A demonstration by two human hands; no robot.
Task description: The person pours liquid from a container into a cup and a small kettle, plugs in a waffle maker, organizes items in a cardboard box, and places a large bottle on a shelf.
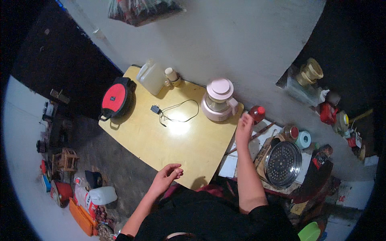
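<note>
My left hand hovers at the near edge of the yellow table, fingers loosely curled around nothing. Past the table's right edge my right hand is raised, somewhat blurred, close to a red-capped bottle; whether it touches the bottle I cannot tell. Just left of that hand stands a pink electric kettle with its lid on and its handle to the right. A black plug adapter with a looped thin cable lies mid-table. On the left sits a red and black round electric griddle.
A translucent plastic jug and a small capped bottle stand along the wall. To the right are a perforated metal steamer tray, a jar with a red lid and a thin stick. A wooden stool stands on the floor at left.
</note>
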